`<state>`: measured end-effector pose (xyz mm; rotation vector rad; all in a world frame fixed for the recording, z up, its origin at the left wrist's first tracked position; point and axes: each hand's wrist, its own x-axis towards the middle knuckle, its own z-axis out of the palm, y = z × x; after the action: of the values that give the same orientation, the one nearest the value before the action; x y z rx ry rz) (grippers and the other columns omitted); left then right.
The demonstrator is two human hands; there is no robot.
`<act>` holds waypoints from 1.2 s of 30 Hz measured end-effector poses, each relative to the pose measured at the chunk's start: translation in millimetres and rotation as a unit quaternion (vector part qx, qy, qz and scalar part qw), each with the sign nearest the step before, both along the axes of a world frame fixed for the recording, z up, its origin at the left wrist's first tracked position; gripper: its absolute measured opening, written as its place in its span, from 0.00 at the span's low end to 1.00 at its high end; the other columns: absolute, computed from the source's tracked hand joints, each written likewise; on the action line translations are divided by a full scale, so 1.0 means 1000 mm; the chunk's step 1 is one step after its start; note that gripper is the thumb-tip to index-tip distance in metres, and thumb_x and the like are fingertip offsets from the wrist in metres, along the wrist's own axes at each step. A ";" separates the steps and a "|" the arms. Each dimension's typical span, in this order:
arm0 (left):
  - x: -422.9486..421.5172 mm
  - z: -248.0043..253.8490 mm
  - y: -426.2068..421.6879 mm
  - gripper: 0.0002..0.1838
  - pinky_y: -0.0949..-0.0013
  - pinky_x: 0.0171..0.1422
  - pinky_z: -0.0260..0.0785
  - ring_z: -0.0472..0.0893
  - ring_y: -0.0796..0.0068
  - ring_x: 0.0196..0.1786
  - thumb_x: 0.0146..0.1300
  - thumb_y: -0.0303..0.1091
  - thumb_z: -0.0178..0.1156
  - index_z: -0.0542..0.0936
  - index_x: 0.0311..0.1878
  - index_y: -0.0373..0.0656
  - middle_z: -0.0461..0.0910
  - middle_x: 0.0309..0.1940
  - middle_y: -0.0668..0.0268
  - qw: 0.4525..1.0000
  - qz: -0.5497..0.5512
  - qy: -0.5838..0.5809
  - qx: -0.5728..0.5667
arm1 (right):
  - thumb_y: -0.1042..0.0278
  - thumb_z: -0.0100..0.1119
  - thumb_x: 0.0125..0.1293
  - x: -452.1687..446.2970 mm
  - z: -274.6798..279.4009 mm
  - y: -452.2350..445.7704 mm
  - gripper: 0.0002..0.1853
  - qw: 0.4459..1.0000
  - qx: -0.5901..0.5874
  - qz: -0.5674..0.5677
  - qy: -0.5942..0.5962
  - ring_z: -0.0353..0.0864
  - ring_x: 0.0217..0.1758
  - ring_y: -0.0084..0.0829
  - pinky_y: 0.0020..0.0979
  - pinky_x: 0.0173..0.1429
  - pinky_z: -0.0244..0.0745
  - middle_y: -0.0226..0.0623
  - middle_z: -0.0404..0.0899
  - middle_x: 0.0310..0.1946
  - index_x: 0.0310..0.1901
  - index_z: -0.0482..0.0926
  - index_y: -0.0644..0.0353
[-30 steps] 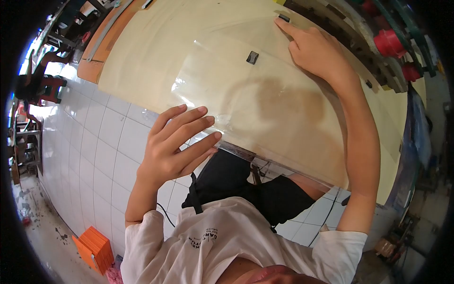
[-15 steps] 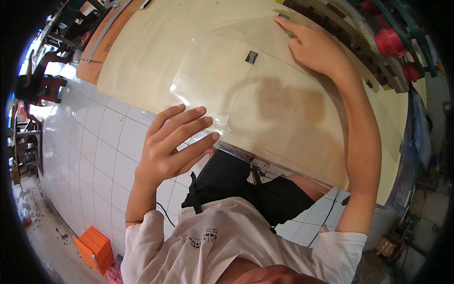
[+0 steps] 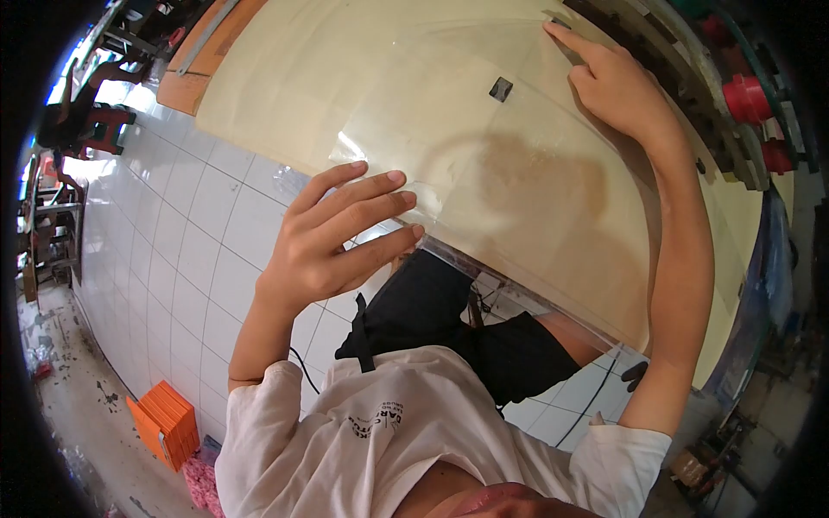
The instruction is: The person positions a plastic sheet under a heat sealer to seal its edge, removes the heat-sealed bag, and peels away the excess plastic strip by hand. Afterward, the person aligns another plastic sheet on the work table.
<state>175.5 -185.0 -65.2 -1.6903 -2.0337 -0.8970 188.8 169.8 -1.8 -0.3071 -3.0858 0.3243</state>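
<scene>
A clear plastic sheet (image 3: 466,173) lies over the pale yellow tabletop (image 3: 285,60), with glare along its left part. My left hand (image 3: 337,229) rests at its near left edge, fingers spread, the thumb mostly hidden beneath them. Toward the far right, my right hand (image 3: 623,93) has its index finger stretched out, the tip touching a small dark piece (image 3: 560,23) near the sheet's far corner. The other fingers of that hand are partly curled. A second small dark piece (image 3: 500,89) lies between the two hands.
Brown boards with a metal ruler (image 3: 207,36) lie at the far left. Red knobs (image 3: 747,98) and dark machine parts stand along the right. An orange object (image 3: 164,423) is on the tiled floor (image 3: 186,285), lower left.
The whole view has shifted, so the sheet and table sit further right in the frame. Both hands keep nearly the same pose and place on the sheet.
</scene>
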 end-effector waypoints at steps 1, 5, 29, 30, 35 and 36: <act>0.000 0.000 0.000 0.07 0.53 0.66 0.79 0.87 0.63 0.59 0.57 0.39 0.76 0.92 0.40 0.55 0.89 0.49 0.66 1.000 0.000 0.000 0.000 | 0.70 0.47 0.64 0.000 0.000 0.000 0.35 1.000 0.001 0.003 0.009 0.86 0.45 0.48 0.45 0.61 0.77 0.54 0.86 0.46 0.75 0.73 0.39; -0.001 0.000 0.000 0.07 0.53 0.66 0.78 0.87 0.64 0.60 0.56 0.38 0.76 0.92 0.39 0.55 0.89 0.50 0.67 1.000 -0.001 -0.002 0.001 | 0.70 0.47 0.64 0.001 0.002 -0.004 0.35 1.000 0.014 0.001 0.008 0.86 0.46 0.49 0.45 0.61 0.77 0.54 0.86 0.46 0.75 0.73 0.39; -0.141 0.096 0.014 0.21 0.67 0.65 0.74 0.84 0.70 0.57 0.69 0.28 0.70 0.78 0.63 0.37 0.84 0.56 0.58 0.879 0.297 0.036 0.371 | 0.79 0.45 0.66 0.005 -0.002 -0.020 0.36 0.988 0.154 0.020 -0.025 0.87 0.47 0.52 0.51 0.53 0.79 0.51 0.86 0.37 0.77 0.68 0.47; -0.138 0.104 0.016 0.20 0.66 0.65 0.74 0.84 0.70 0.57 0.69 0.27 0.69 0.78 0.62 0.37 0.84 0.55 0.58 0.868 0.298 0.067 0.391 | 0.79 0.45 0.66 0.005 -0.002 -0.020 0.36 0.987 0.158 0.016 -0.017 0.87 0.47 0.52 0.51 0.53 0.79 0.51 0.86 0.37 0.77 0.68 0.47; -0.066 0.082 0.052 0.15 0.61 0.66 0.71 0.83 0.59 0.56 0.58 0.21 0.69 0.83 0.50 0.37 0.84 0.51 0.57 0.982 0.088 -0.049 0.160 | 0.79 0.46 0.67 0.008 -0.003 -0.021 0.36 0.988 0.150 0.025 -0.016 0.87 0.47 0.52 0.51 0.52 0.79 0.49 0.86 0.39 0.77 0.68 0.48; -0.057 0.073 0.062 0.15 0.59 0.66 0.70 0.82 0.56 0.55 0.57 0.26 0.71 0.85 0.48 0.39 0.84 0.51 0.56 0.995 0.026 -0.050 0.083 | 0.79 0.46 0.67 0.008 -0.004 -0.021 0.36 0.988 0.153 0.024 -0.014 0.87 0.47 0.52 0.51 0.52 0.79 0.49 0.86 0.39 0.77 0.68 0.48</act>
<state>118.3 -123.4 8.3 -1.5270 -1.9946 -1.1193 196.7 148.5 -5.6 -0.2296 -3.1078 -0.1550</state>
